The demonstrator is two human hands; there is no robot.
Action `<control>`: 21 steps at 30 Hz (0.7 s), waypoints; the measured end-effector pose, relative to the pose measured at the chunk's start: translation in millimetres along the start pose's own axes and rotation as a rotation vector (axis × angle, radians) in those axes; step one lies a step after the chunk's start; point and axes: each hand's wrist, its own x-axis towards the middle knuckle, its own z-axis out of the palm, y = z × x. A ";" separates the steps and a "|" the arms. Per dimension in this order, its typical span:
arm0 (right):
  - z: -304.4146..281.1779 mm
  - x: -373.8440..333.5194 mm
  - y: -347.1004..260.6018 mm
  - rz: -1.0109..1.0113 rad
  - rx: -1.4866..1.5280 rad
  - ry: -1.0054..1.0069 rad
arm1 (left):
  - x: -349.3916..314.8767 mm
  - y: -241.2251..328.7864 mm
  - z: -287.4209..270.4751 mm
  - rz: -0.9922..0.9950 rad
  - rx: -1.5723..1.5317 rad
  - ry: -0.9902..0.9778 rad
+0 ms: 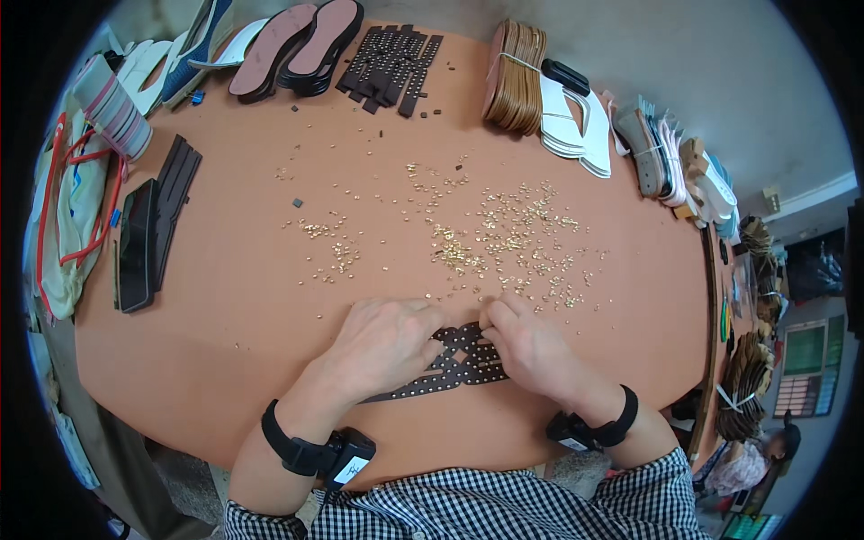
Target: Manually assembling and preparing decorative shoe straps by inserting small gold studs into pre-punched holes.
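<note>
A dark brown crossed strap piece (457, 363), dotted with small metal studs, lies on the orange-brown table (234, 297) near its front edge. My left hand (385, 340) rests on the strap's left part, fingers curled down onto it. My right hand (526, 340) presses on the strap's right part, fingertips pinched at its top edge; whether they hold a stud is hidden. Just beyond both hands, loose gold studs (504, 238) are scattered over the table's middle. Black bands sit on both wrists.
Dark straps (153, 220) lie at the left, studded dark strips (391, 63) and pink-brown soles (297, 45) at the back. A bundle of tan pieces (515, 76) and white cutouts (576, 121) sit back right. A bag with red handles (72, 207) hangs at left.
</note>
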 end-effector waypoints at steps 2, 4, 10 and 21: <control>-4.5 5.2 0.6 0.017 0.023 -0.033 | -0.3 -0.3 0.6 0.001 0.003 0.002; -10.1 8.2 -0.7 0.065 0.027 -0.088 | -0.7 1.2 0.0 0.009 -0.019 0.018; -16.2 22.3 -1.9 0.153 0.021 -0.203 | -0.1 5.0 -3.4 0.003 -0.023 0.018; -30.4 23.7 29.6 0.436 0.679 -0.318 | 0.4 6.0 -4.3 -0.042 0.007 -0.039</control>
